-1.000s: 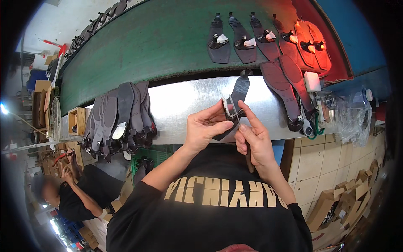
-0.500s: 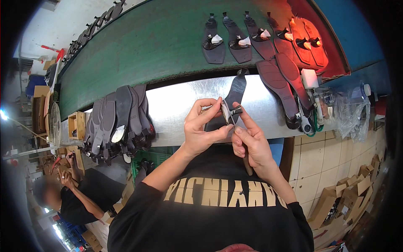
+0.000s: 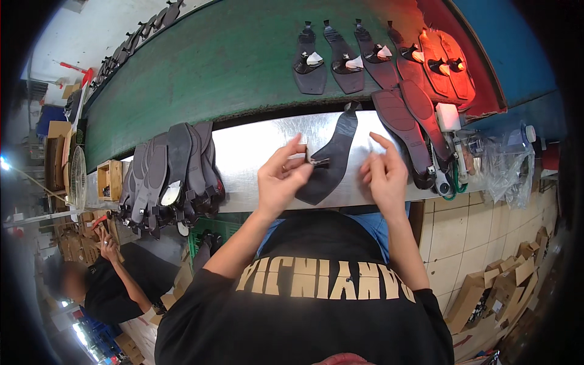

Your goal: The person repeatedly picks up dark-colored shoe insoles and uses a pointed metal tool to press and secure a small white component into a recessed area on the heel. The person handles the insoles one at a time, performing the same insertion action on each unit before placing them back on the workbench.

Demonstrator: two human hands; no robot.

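In front of me a dark shoe sole [image 3: 340, 146] with a narrow strip at its far end lies on a shiny metal work surface [image 3: 261, 131]. My left hand [image 3: 283, 179] is over its left edge. Thumb and fingers pinch a small dark strap piece [image 3: 317, 162] with a shiny part; the fingers partly hide it. Right of the sole, my right hand [image 3: 384, 176] is raised with its fingers apart and slightly blurred, and no object shows in it.
A pile of dark soles [image 3: 176, 164] lies at the left. Several soles with straps [image 3: 348, 70] line the green belt [image 3: 207, 67], some under red light. Two more soles [image 3: 401, 121] and clear plastic bags [image 3: 511, 164] are at the right. A co-worker [image 3: 121, 267] holds a red-headed tool at far left.
My hands have parted: the right moved right, off the strap piece, and its brown-handled tool no longer shows. The left shifted slightly left, still pinching the piece.
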